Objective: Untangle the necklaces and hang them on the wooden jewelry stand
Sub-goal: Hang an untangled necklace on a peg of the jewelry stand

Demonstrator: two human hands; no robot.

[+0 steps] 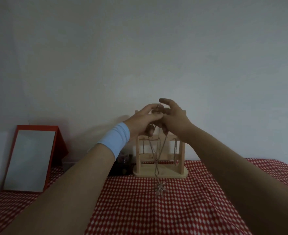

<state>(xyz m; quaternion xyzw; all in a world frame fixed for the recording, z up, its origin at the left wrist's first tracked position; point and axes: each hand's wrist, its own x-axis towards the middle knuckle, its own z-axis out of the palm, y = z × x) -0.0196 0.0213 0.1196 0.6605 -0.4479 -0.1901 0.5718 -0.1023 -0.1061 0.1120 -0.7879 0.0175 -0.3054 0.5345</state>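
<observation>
The wooden jewelry stand (pixel 160 173) rests on the red checked cloth at the back of the table, its top hidden behind my hands. My left hand (pixel 143 121) and my right hand (pixel 173 116) meet above it, both pinching a thin chain necklace (pixel 156 160) near its clasp. The chain falls in front of the stand, and its star-shaped pendant (pixel 160 187) lies on the cloth. Two other chains hang from the stand's upper bar: one on the left (pixel 143 148), one on the right (pixel 175 150).
A mirror in a red frame (pixel 29 160) leans against the wall at the left. A dark jar (pixel 123 165) stands just left of the stand. The red checked tablecloth (pixel 173 209) covers the table up to the pale wall.
</observation>
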